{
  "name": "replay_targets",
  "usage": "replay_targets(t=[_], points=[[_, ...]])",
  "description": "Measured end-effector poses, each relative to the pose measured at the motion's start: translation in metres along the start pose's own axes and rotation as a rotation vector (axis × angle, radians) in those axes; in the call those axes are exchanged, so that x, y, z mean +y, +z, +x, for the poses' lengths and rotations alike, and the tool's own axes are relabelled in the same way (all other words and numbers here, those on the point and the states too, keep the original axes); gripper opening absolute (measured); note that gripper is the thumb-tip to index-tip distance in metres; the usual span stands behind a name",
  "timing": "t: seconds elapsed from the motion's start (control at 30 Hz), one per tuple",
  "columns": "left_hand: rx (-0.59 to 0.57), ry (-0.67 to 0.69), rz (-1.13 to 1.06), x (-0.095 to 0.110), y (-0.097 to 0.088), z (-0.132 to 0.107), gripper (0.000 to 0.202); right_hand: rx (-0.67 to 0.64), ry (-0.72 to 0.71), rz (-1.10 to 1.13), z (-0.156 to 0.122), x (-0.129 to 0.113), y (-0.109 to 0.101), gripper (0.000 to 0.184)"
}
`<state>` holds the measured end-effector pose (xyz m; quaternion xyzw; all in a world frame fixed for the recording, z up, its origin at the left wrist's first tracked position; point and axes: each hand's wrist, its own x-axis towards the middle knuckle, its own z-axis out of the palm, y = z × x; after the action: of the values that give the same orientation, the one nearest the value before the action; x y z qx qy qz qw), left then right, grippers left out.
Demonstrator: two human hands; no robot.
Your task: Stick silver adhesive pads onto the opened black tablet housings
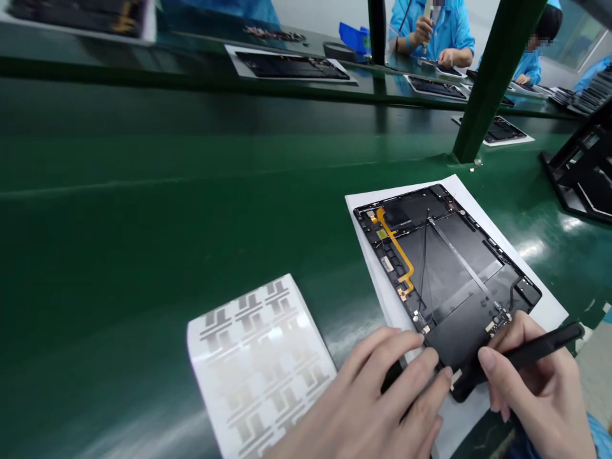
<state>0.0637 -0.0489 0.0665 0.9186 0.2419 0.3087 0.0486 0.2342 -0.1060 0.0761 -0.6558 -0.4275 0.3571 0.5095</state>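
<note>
A black tablet back housing, with an orange flex cable and a grey ribbon inside, lies open on white paper. My left hand has its fingers stretched over the housing's near left edge, fingertips on or just above it. In my right hand is a black pen-like tool, gripped between thumb and fingers. Its lower end is over the near corner of the housing, close to my left fingertips. What the tip touches is hard to make out. Left of my left hand lies a white sheet with grey T-shaped stickers.
A green post rises from the green bench. Behind it runs a raised shelf with another tablet housing and a blue bin. A black stand is at right. Co-workers in blue sit beyond.
</note>
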Motion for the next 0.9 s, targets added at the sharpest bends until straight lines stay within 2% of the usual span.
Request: replay_targets(t=[0.17, 0.33, 0.47, 0.6, 0.77, 0.9], points=[[0.019, -0.01, 0.024, -0.002, 0.006, -0.003, 0.02, -0.029, -0.002, -0.026, 0.0, 0.002, 0.0, 0.032], [0.122, 0.019, 0.104, -0.001, 0.008, 0.002, 0.033, -0.003, 0.009, -0.075, -0.001, -0.003, 0.002, 0.034], [0.081, 0.017, 0.127, -0.001, 0.007, 0.004, 0.04, 0.021, -0.023, -0.094, -0.001, -0.005, 0.003, 0.031], [0.034, 0.005, 0.106, -0.001, 0.005, 0.003, 0.038, 0.037, -0.081, -0.088, -0.005, -0.003, 0.006, 0.031], [0.051, 0.025, 0.113, -0.002, 0.003, 0.005, 0.039, 0.076, -0.176, -0.118, -0.013, 0.004, 0.007, 0.028], [0.05, 0.028, 0.108, -0.002, -0.001, 0.008, 0.045, 0.039, -0.203, -0.078, -0.012, 0.006, 0.006, 0.027]])
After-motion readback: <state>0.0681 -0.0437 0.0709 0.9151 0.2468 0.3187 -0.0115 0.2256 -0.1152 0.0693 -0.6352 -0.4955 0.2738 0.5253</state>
